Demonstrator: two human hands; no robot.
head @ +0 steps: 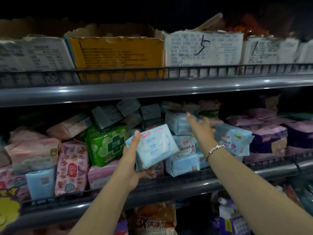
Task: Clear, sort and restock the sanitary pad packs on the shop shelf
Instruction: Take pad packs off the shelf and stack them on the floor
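Note:
My left hand [133, 160] grips a pale blue pad pack [154, 146] from below and from its left side, holding it tilted in front of the middle shelf [169, 187]. My right hand [201, 128], with a bracelet on its wrist, reaches into that shelf between a stacked pale blue pack [177, 122] and another blue pack [234, 139]. Its thumb is stretched out against the stacked pack and it holds nothing that I can see; its fingertips point into the shelf and are partly hidden. More blue packs [184, 160] lie under the right hand.
The middle shelf is crowded: a green pack [106, 145], pink packs [71, 167], grey packs [108, 116] at the back and purple packs [271, 136] at the right. A black wire rail [271, 162] runs along its front. Torn cartons [118, 53] fill the upper shelf.

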